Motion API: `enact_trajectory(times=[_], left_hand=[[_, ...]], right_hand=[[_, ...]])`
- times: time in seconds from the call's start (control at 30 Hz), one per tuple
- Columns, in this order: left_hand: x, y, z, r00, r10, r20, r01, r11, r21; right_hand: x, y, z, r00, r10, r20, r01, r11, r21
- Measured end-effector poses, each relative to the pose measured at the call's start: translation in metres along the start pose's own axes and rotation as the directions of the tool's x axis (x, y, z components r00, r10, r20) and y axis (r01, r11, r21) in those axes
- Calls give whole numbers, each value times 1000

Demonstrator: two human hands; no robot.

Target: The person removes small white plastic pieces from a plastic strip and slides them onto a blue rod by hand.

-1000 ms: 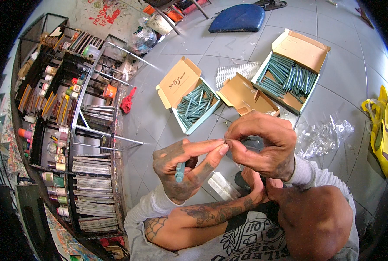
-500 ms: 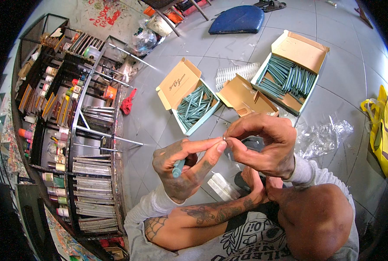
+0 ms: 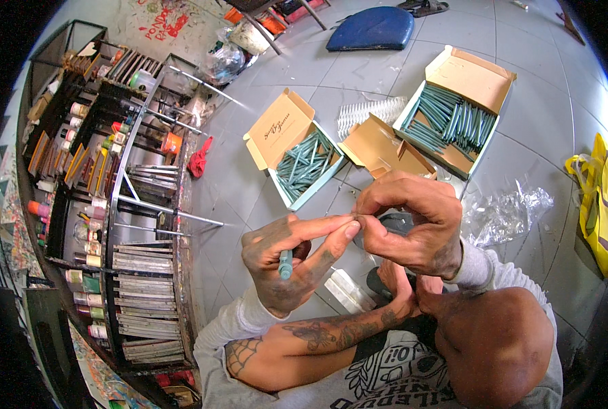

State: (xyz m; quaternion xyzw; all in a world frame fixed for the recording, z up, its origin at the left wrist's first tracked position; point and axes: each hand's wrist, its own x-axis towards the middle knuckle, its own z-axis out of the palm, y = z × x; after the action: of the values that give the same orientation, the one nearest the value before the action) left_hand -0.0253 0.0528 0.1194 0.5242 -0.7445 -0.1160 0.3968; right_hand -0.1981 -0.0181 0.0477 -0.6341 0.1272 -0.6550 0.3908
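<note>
In front of my chest my left hand (image 3: 268,258) is closed around a teal pen (image 3: 286,266), which stands nearly upright in the curled fingers. Its thumb and forefinger also pinch together, meeting the fingertips of my right hand (image 3: 416,218). My right hand is closed in a pinch too; whatever lies between the touching fingertips is too small to make out. Beyond the hands, a left open cardboard box (image 3: 283,129) holds loose teal pens (image 3: 307,165). Many more pens (image 3: 454,119) fill a larger open box (image 3: 473,78) on the right.
Between the boxes lies an open brown carton (image 3: 375,144) near a clear ridged tray (image 3: 368,117). Crumpled clear plastic (image 3: 508,215) and a yellow bag (image 3: 598,211) lie to the right. A white packet (image 3: 348,292) is by my feet. Crowded shelves (image 3: 99,191) line the left; a blue seat (image 3: 372,29) lies far ahead.
The pen in my left hand has turned more upright and shifted slightly right. Both hands' fingertips remain pressed together, a little lower than before.
</note>
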Motion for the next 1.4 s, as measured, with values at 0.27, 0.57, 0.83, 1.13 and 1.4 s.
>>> enact_trajectory(times=[0.27,0.57,0.83,1.13,1.4], left_hand=[[0,-2,5,996,-86,-16,83,989,-119],[-5,-1,6,987,-154,37,158,975,-159],[5,-1,-1,985,-52,167,70,992,-107],[4,4,2,977,-99,190,112,992,-58],[6,5,2,981,7,196,-6,1000,-7]], right_hand=[[3,0,-1,998,-28,49,27,999,23],[0,-2,-5,997,-35,62,36,999,-9],[2,-4,-6,999,10,44,-10,1000,3],[1,-2,-2,998,53,-34,-52,998,29],[2,1,-1,995,91,-51,-89,995,43]])
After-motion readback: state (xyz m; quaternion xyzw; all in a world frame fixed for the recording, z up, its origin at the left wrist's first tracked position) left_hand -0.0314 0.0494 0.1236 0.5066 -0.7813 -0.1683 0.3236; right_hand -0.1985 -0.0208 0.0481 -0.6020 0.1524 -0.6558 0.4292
